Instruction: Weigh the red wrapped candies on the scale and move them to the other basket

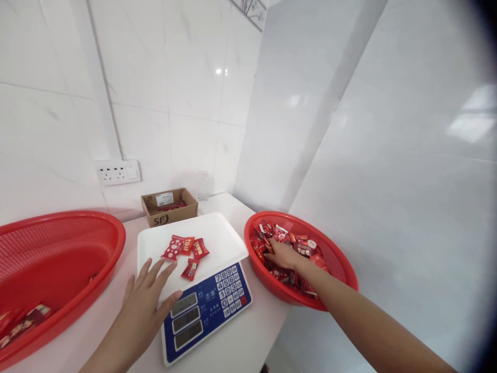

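My left hand (145, 295) hovers with spread fingers at the left edge of the digital scale (209, 305), holding nothing. Several small red wrapped snacks lie on the scale's white pan (221, 233); one spotted packet (173, 247) is just beyond my left fingertips. On the right, my right hand (284, 255) reaches into a red plastic basket (345, 267) full of similar packets. Its thumb and fingers close around a red snack packet (267, 243), though the fingertips are partly hidden. The scale's display digits are too faint to read.
A larger red basket (112, 238) stands at left with a few packets (25, 326) inside. Behind the scale are an open cardboard box (171, 213) and a clear bottle (203, 185). Tiled walls border the white table (248, 331); a power socket (118, 172) is on one.
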The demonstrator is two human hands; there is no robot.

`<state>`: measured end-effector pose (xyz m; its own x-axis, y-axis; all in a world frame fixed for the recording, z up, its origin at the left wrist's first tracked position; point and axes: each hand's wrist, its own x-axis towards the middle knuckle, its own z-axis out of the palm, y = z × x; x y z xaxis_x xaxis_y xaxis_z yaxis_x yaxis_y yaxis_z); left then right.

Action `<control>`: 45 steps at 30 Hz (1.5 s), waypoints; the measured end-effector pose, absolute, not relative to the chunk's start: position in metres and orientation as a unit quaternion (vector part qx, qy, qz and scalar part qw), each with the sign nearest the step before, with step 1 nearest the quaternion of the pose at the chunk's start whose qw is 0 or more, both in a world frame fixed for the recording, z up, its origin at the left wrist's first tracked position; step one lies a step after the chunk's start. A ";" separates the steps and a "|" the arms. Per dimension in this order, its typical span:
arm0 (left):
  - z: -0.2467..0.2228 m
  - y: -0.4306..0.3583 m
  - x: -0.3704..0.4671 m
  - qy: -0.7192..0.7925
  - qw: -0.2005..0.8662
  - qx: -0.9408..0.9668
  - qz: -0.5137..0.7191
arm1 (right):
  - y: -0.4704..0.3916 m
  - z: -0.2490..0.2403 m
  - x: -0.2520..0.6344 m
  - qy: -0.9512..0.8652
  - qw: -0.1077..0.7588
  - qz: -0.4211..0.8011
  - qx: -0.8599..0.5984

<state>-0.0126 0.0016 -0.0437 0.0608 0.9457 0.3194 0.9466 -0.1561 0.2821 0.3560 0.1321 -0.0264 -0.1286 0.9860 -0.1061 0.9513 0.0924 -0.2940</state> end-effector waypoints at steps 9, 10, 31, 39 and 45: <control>-0.029 -0.005 -0.005 -0.665 -0.052 -0.722 -0.185 | 0.131 0.024 0.330 -0.707 0.183 0.084 -0.678; -0.027 -0.006 -0.004 -0.664 -0.058 -0.722 -0.184 | 0.129 0.029 0.318 -0.715 0.202 0.107 -0.660; -0.021 -0.011 -0.005 -0.665 -0.076 -0.721 -0.180 | 0.099 -0.005 0.164 -0.913 0.068 0.141 -0.378; -0.017 -0.011 -0.005 -0.666 -0.072 -0.723 -0.172 | 0.112 -0.012 0.143 -0.929 0.089 0.115 -0.340; -0.018 -0.011 -0.006 -0.665 -0.071 -0.722 -0.175 | 0.122 -0.007 0.166 -0.896 0.164 0.102 -0.399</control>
